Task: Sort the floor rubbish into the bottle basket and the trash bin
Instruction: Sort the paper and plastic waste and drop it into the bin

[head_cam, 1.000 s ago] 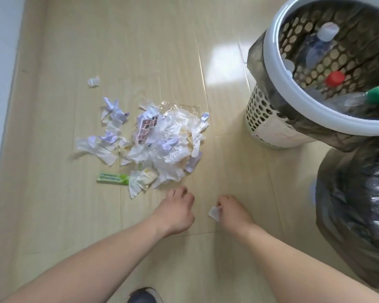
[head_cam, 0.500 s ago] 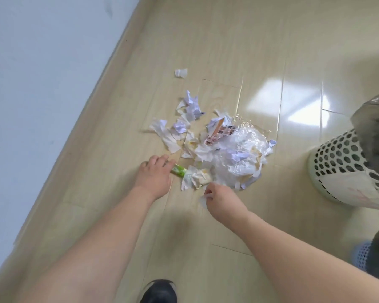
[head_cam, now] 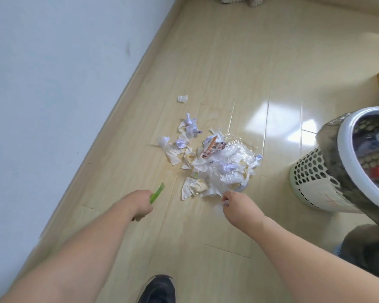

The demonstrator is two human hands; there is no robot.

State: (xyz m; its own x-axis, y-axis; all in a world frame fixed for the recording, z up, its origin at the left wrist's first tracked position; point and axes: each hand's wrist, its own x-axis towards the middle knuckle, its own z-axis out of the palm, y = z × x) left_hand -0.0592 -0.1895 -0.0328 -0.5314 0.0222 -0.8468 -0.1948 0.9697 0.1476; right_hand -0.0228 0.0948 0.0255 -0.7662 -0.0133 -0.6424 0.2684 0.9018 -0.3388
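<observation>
We see our left hand (head_cam: 138, 204) lifted off the pale wood-plank floor (head_cam: 228, 62), its fingers curled round a flat bright-green wrapper strip (head_cam: 157, 195) whose free end sticks up and away past the knuckles. Our right hand (head_cam: 239, 207) sits low, fingers bent and pinching a small white paper scrap (head_cam: 224, 204); it is blurred, so we cannot make out more of the grip.

Just beyond the right fingertips lies the heap of crumpled white tissue and clear plastic film (head_cam: 219, 165), with an orange-and-white printed carton (head_cam: 212, 147) tilted on its far side. 1 stray white paper ball (head_cam: 182, 98) lies apart, farther out still.

To the right of the right fingers stands the white perforated plastic bottle basket (head_cam: 311, 182), with a dark film draped over its rim and a red cap showing inside. Nearer us, below it, we see the dark plastic trash bag (head_cam: 368, 250), only partly in view.

The floor is glossy, with bright window glare beyond the heap. A pale blue-white wall (head_cam: 53, 84) with a beige skirting board (head_cam: 140, 68) runs off to the left of the left fingers. 1 black shoe (head_cam: 159, 288) shows at the bottom edge.
</observation>
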